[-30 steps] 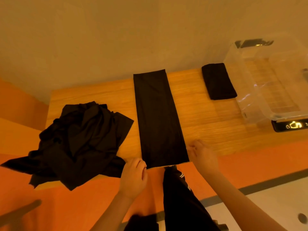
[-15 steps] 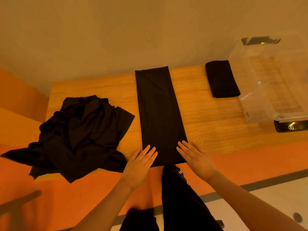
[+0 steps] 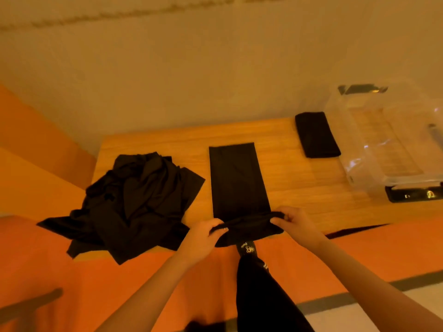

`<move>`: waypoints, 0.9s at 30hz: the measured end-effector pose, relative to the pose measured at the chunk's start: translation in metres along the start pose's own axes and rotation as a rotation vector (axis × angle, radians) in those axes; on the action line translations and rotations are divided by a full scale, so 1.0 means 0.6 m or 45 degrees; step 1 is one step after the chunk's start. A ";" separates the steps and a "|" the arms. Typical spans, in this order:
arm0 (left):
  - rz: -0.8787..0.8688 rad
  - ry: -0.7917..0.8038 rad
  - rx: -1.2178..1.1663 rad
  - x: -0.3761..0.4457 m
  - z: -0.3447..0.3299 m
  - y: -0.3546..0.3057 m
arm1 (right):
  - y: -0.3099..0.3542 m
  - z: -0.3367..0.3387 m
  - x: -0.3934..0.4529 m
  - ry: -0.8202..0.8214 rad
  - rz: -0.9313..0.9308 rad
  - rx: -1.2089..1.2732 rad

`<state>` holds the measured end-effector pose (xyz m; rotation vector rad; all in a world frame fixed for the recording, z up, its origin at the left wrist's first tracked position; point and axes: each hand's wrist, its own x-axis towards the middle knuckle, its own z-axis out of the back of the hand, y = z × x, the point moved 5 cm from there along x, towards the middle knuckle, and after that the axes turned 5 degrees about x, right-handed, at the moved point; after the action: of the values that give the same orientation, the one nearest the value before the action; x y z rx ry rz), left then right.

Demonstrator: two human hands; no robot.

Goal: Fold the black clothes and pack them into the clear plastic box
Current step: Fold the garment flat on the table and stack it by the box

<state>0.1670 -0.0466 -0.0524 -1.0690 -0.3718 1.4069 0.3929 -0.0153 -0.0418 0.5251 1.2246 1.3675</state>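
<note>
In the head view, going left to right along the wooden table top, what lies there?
Pile of unfolded black clothes → long folded black garment, its near end gripped by the left hand and right hand → small folded black garment → clear plastic box.

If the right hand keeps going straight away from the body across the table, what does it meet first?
The right hand, pinching the near edge of the long folded garment, would probably cross only bare wooden table up to the wall. The small folded cloth lies further right, though depth is uncertain.
</note>
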 end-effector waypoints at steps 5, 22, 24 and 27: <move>0.030 -0.182 -0.073 0.079 0.079 -0.034 | 0.055 0.019 0.087 0.000 -0.061 0.293; 0.343 -0.286 -0.102 0.383 0.142 0.040 | 0.004 0.029 0.392 -0.141 -0.191 0.011; 0.354 -0.390 -0.096 0.386 0.138 0.046 | 0.002 0.032 0.391 -0.252 -0.146 -0.058; 0.376 -0.489 -0.092 0.389 0.137 0.049 | 0.007 0.034 0.390 -0.376 -0.086 -0.158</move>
<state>0.1326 0.1908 -0.1188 -0.9342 -0.5617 1.8834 0.3546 0.2059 -0.1112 0.5703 0.9046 1.2488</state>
